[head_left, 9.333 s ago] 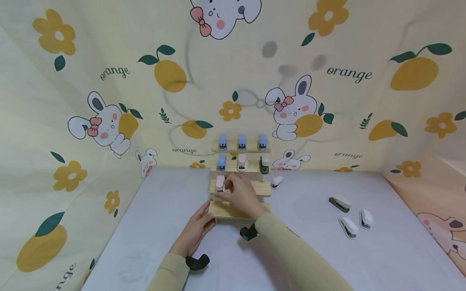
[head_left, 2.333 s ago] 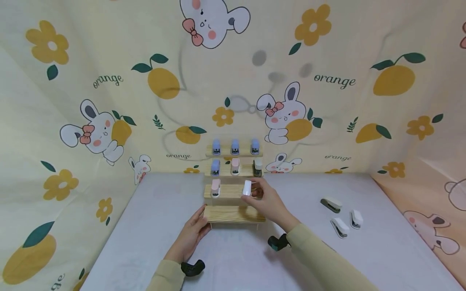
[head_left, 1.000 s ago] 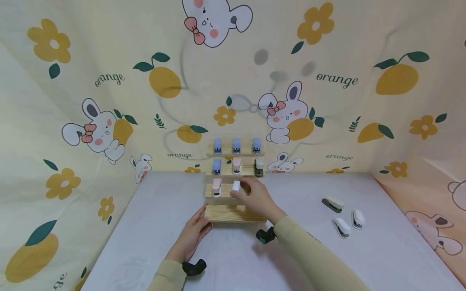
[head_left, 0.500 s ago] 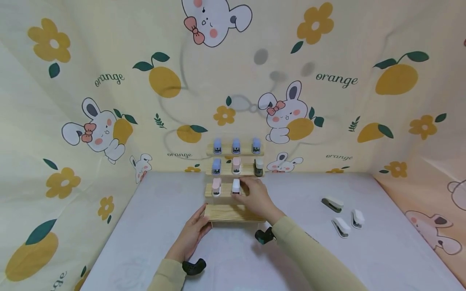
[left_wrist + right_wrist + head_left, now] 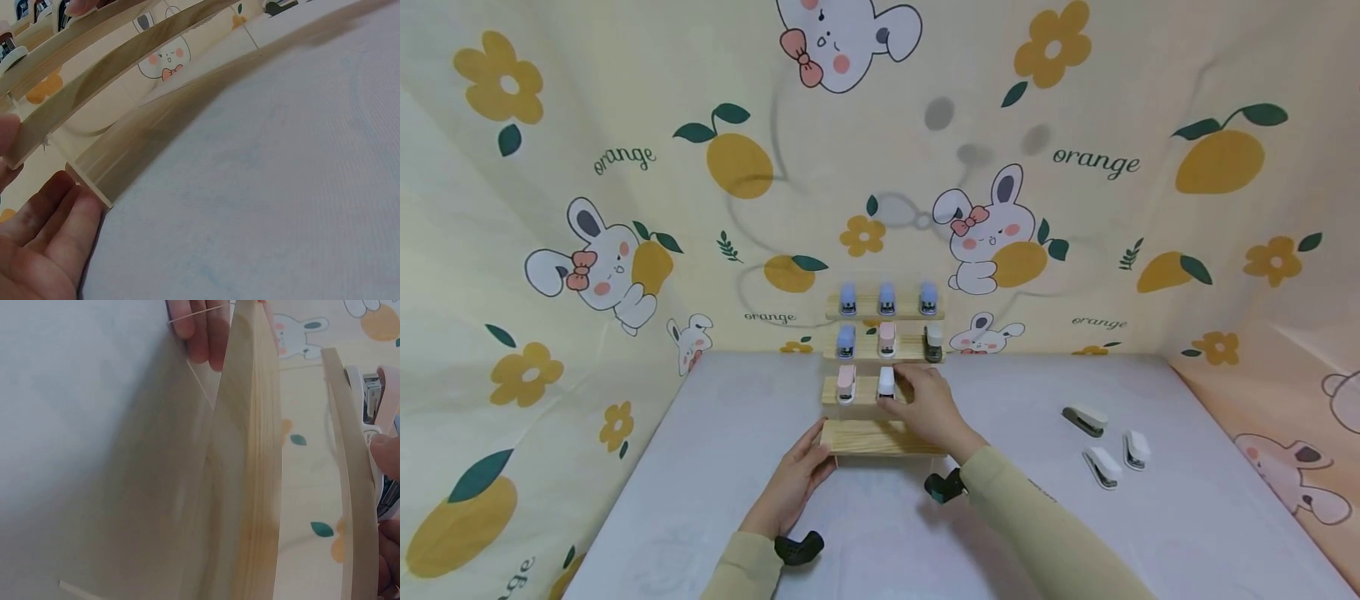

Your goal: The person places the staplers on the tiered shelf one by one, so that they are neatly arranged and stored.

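In the head view, a tiered wooden display stand [image 5: 872, 437] holds small staplers. My right hand [image 5: 931, 410] pinches a white mini stapler [image 5: 886, 381] at the middle of the third shelf from the top, right of a pink stapler [image 5: 846, 383]. The right wrist view shows the thumb [image 5: 386, 453] against the stapler's white base. My left hand [image 5: 792, 482] grips the stand's lower left corner. The left wrist view has its fingers [image 5: 69, 219] against the clear side panel and the thumb at the bottom shelf's end [image 5: 31, 140].
Blue staplers [image 5: 887, 298] line the top shelf. On the second shelf are a blue [image 5: 846, 340], a pink [image 5: 887, 339] and a grey-and-dark stapler [image 5: 933, 342]. Three more lie on the table's right: a dark-based one [image 5: 1086, 420] and two white ones [image 5: 1102, 467]. Patterned cloth [image 5: 700, 242] hangs behind.
My right hand has left the pink stapler, lifted the white stapler from the table beside the stand, and brought it leftward to the third shelf's middle, its front turned forward. The left hand stays put.
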Tool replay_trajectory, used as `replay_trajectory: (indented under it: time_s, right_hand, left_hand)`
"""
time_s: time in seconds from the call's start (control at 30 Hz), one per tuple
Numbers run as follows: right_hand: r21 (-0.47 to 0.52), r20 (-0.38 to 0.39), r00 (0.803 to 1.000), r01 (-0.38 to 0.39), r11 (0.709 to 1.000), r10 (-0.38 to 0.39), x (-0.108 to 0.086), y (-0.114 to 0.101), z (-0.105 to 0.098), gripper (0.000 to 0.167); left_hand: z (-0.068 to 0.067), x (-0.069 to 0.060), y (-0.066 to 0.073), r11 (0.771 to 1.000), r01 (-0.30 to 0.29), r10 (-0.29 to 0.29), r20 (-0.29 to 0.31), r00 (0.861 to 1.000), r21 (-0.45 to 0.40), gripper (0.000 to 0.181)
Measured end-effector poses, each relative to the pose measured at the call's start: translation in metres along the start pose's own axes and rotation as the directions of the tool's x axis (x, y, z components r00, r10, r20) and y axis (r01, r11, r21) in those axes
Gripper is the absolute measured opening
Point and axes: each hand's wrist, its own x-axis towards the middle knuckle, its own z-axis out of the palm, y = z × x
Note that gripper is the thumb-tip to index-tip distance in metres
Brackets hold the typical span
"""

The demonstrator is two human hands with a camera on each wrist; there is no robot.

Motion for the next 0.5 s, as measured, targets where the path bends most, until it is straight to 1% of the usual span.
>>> replay_trajectory:
  time_s: [0.17,0.27,0.4,0.5]
  right_hand:
    - [-0.011,-0.006,1.0,0.027,1.0,-0.027,-0.002,0.005,0.002,0.066]
    - [0.033,0.006,0.999,0.039,0.999,-0.04,-0.006,0.008,-0.002,0.067]
    - [0.13,0.027,0.999,0.032,0.991,-0.036,-0.022,0.014,-0.014,0.067]
    - [0.162,0.026,0.999,0.031,0.986,-0.036,-0.038,0.022,-0.026,0.067]
  left_hand:
    - [-0.001,0.0,0.0,1.0,0.005,-0.005,-0.008,1.0,0.008,0.059]
    - [-0.001,0.0,0.0,1.0,0.006,-0.006,-0.012,1.0,0.008,0.059]
    - [-0.001,-0.001,0.001,1.0,0.005,-0.005,-0.007,1.0,0.002,0.059]
    - [-0.001,-0.001,0.0,1.0,0.006,-0.006,-0.001,1.0,0.001,0.059]
